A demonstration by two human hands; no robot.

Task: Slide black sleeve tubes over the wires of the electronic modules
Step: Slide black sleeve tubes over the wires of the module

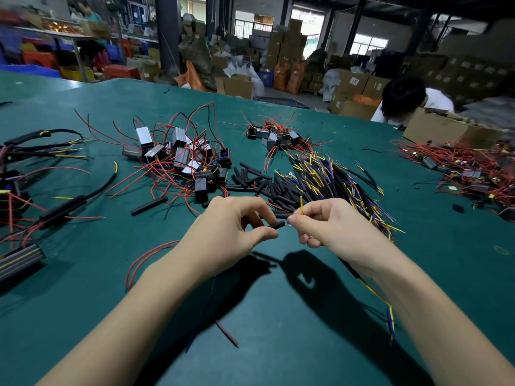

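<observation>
Both hands raised just above the green counter, meeting at the middle. Left hand pinches a short black sleeve tube between thumb and forefinger, other fingers curled behind. Right hand pinches a thin yellow wire at its fingertips, bare end pointing into the tube's mouth; wire tip and tube opening touching or just apart, cannot tell which. More wires, yellow and blue, trail below the right wrist toward the near edge.

Beyond the fingertips: loose heap of spare sleeve tubes. Beyond the right hand: bundle of sleeved wires with yellow and blue ends. Beyond the left hand: pile of electronic modules tangled in red leads. One longer tube lies apart, to the left of the left hand.

Handling, as judged: tube is light, soft-walled, likely to flatten if squeezed hard, so hold near its mouth with a gentle pinch that leaves the bore round. Wire is limp and buckles under push; grip close behind the tip and feed in short strokes. Stray strands could snag the rim
</observation>
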